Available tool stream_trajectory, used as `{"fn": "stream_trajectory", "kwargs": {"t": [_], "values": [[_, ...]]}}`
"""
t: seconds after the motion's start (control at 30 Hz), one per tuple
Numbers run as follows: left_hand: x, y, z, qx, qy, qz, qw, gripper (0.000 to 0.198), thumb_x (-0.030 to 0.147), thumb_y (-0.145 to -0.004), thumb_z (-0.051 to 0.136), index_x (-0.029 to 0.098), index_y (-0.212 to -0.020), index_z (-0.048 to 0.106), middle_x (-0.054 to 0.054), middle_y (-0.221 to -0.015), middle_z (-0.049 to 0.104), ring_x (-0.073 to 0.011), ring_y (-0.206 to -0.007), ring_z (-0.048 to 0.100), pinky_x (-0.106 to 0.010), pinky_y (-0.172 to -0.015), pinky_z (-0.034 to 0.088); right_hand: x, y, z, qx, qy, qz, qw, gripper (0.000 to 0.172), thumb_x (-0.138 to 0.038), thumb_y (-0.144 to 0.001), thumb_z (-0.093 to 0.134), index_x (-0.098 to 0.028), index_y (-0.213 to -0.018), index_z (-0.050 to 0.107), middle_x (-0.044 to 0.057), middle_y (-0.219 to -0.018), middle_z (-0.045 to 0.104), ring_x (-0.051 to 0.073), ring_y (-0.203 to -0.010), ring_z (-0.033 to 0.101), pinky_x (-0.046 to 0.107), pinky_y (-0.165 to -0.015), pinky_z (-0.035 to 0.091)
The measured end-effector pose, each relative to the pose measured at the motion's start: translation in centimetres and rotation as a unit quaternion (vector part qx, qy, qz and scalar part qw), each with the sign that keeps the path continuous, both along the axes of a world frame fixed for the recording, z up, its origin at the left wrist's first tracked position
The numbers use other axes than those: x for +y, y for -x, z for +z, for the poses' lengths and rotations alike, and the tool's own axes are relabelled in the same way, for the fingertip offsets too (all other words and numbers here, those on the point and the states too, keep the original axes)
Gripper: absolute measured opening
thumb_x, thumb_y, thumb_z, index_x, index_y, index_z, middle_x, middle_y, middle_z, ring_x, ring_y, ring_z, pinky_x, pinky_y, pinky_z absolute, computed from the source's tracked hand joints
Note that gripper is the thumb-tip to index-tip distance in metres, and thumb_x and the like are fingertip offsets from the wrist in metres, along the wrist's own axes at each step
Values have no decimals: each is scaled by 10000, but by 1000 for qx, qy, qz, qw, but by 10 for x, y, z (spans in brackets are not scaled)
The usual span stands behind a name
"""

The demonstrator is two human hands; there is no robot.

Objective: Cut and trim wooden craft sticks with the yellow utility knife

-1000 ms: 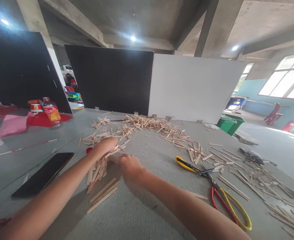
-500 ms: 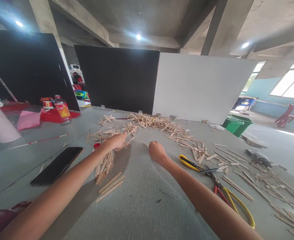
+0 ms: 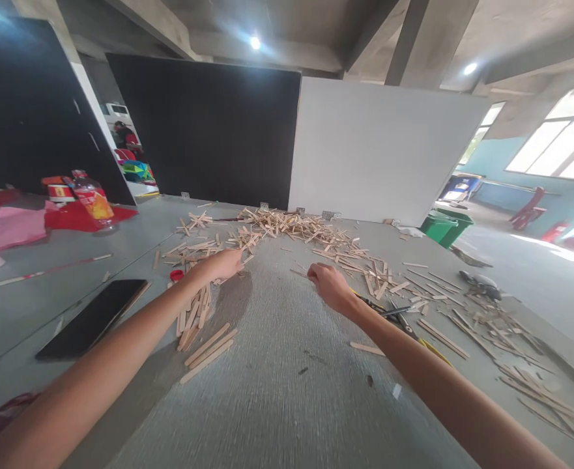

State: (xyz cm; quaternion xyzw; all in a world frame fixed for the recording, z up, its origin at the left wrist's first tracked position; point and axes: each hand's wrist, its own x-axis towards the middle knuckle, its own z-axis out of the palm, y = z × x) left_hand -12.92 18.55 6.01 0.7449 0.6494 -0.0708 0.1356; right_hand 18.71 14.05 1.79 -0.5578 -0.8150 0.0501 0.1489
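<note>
My left hand (image 3: 227,264) is low over the table among loose flat wooden craft sticks, its fingers closed and mostly hidden; what they hold, if anything, I cannot make out. My right hand (image 3: 330,285) is closed around the end of a thin wooden craft stick (image 3: 298,272), which points left from its fingers. Beyond both hands lies a heap of craft sticks (image 3: 287,225). More sticks (image 3: 196,311) lie beneath and beside my left forearm. Partly behind my right forearm are a black-and-yellow utility knife (image 3: 371,303) and yellow-handled pliers or cutters (image 3: 433,350).
A black phone (image 3: 94,319), a red cap (image 3: 176,275) and a drink bottle (image 3: 92,200) are on the left. Black (image 3: 208,130) and white (image 3: 384,150) panels stand at the back. Wood scraps (image 3: 502,329) lie right, with green bins (image 3: 445,227) beyond.
My right hand has moved right with the thin stick, and its forearm now covers more of the knife and cutters. My left hand stays at the sticks. The view has shifted slightly.
</note>
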Motion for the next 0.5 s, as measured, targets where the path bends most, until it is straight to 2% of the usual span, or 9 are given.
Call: {"fn": "stream_trajectory", "kwargs": {"t": [0.03,0.1,0.27,0.33,0.43,0.5], "values": [[1,-1,-1,-1,13,11,1000,341,365,-1030,675,172,-1309,646,-107,-1297,673,-249,-1077,700,-442,-908,614,-13,-3,2,9,-4,18,1000,111,-222,-1044,620,-155,-1085,698,51,-1062,728,200,-940,697,377,-844,568],[3,-4,-4,-4,34,28,999,341,368,-1029,678,161,-1299,649,-107,-1273,681,-243,-1054,706,-433,-891,619,-43,-11,6,22,-2,56,998,163,-108,-1044,561,-158,-1039,716,61,-1029,741,177,-907,684,314,-816,514],[3,-5,-3,-15,41,33,999,353,374,-1024,685,147,-1293,651,-112,-1265,683,-248,-1055,707,-435,-896,616,-124,-36,18,30,33,128,991,246,-83,-1029,551,-169,-904,744,52,-886,735,162,-767,654,282,-703,451],[3,-5,-2,-18,35,27,999,352,373,-1023,685,151,-1294,651,-110,-1270,682,-250,-1062,705,-439,-901,615,-157,-45,21,28,45,144,988,270,-113,-1050,527,-181,-905,743,44,-867,729,166,-750,662,287,-684,458],[3,-3,-1,-19,20,14,1000,348,368,-1030,676,163,-1309,642,-103,-1272,681,-245,-1055,706,-442,-895,617,-207,-58,17,61,19,163,984,262,-199,-1103,462,-212,-1100,724,56,-937,754,172,-789,707,283,-697,502],[4,-2,-1,-17,9,5,1000,344,367,-1034,670,168,-1313,639,-98,-1270,682,-241,-1048,707,-442,-890,618,-238,-68,7,36,32,266,963,388,-289,-1133,391,-230,-866,666,24,-753,690,147,-629,645,260,-562,459]]}}
